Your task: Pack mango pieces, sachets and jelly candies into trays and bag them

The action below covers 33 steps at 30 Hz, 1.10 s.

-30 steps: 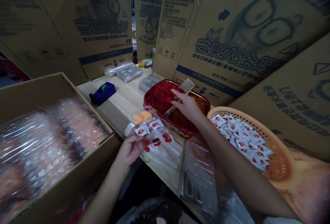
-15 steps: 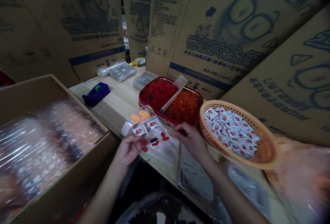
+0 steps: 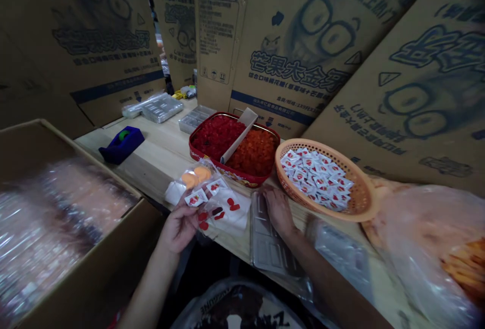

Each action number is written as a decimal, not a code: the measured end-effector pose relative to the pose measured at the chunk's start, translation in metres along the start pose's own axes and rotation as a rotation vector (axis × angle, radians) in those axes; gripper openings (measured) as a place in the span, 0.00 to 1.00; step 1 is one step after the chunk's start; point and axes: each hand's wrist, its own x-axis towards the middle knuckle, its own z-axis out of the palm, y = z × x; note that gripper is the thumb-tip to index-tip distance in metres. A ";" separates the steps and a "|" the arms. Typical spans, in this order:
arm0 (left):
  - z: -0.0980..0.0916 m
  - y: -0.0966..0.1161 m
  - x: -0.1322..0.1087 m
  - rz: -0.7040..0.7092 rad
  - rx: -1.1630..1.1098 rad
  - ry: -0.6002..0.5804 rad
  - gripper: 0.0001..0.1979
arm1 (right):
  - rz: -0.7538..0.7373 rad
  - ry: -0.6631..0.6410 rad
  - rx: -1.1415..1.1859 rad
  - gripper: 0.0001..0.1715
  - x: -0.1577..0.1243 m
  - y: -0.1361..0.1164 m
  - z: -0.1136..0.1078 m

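My left hand [image 3: 181, 226] grips the near edge of a clear plastic tray [image 3: 212, 200] that holds orange candies, small white-and-red sachets and red candies. My right hand [image 3: 278, 209] rests palm down, fingers together, on a stack of empty clear trays [image 3: 267, 240] at the table's front edge. Just beyond both hands stands a red tin [image 3: 234, 148] of red and orange candies with a flat scoop [image 3: 238, 134] lying in it.
An orange basket [image 3: 322, 177] of sachets sits right of the tin. A blue tape dispenser [image 3: 121, 144] and more clear trays [image 3: 155, 107] lie farther back. A big carton of wrapped packs [image 3: 56, 228] stands at left. Printed cartons wall the table. A plastic bag [image 3: 432, 243] lies at right.
My right hand left the scoop in the red tin and came down onto the empty tray stack. The view swung right. My left hand kept its hold on the filled tray.
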 end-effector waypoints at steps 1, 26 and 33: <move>-0.001 0.000 -0.001 0.001 0.000 0.005 0.36 | -0.004 0.005 -0.001 0.19 0.000 0.000 0.000; -0.009 -0.010 -0.007 -0.041 0.037 0.005 0.35 | 0.017 0.144 0.418 0.19 0.000 -0.002 -0.022; -0.006 -0.009 -0.010 -0.129 0.024 -0.044 0.36 | 0.048 0.008 0.416 0.24 0.006 -0.008 -0.055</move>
